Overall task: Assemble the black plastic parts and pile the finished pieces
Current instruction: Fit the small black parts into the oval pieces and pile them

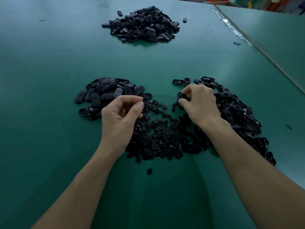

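While small round parts [156, 134] lie heaped between the wrists on the counter [49, 146], the left hand [121, 116] curls thumb to forefinger, its catch too small to tell. The right hand [200, 103] pinches a black part [182, 96]. The big left shell heap [107, 95] and right shell heap [239, 116] suggest much remains. The finished pile [145, 23] sits toward the far edge.

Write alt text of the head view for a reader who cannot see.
At a green table, the right hand pinches a black part; the left hand curls over a heap of round pieces. Oval black parts lie in a left pile, a right pile and a far pile.
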Demonstrator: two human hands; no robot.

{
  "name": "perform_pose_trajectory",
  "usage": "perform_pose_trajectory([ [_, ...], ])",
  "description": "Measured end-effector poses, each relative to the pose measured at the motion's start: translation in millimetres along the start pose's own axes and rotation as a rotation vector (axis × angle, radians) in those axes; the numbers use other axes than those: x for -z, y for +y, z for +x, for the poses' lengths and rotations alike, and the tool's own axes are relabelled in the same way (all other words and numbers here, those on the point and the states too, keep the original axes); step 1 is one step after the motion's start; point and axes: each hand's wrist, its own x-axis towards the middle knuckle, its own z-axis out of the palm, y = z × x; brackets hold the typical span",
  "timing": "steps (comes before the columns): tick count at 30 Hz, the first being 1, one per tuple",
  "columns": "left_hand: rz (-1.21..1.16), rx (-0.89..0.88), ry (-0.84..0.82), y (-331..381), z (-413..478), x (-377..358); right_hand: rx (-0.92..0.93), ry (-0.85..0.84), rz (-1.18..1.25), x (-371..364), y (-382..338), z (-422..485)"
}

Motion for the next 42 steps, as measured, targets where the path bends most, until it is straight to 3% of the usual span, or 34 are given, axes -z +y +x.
perform_pose_trajectory([
  [7,-0.025,0.016,-0.005,4,-1,-1,-0.034,0.011,0.158,11,-3,-2],
  [13,-0.016,-0.014,-0.016,11,-5,-7,0.241,-0.122,0.589,17,-46,-30],
  [18,0.050,-0.059,-0.053,13,-4,-3,0.243,-0.215,0.754,11,-59,-42],
  [22,0.050,-0.059,-0.053,11,-4,-3,0.150,-0.179,0.740,13,-55,-42],
  [27,-0.024,0.001,-0.018,8,-1,-2,0.082,-0.361,0.669,11,-52,-44],
  [36,-0.001,-0.005,-0.041,8,-2,-1,0.067,-0.291,0.721,9,-50,-40],
  [42,-0.133,0.081,0.031,8,-1,-4,0.153,-0.271,0.268,5,-42,-45],
])
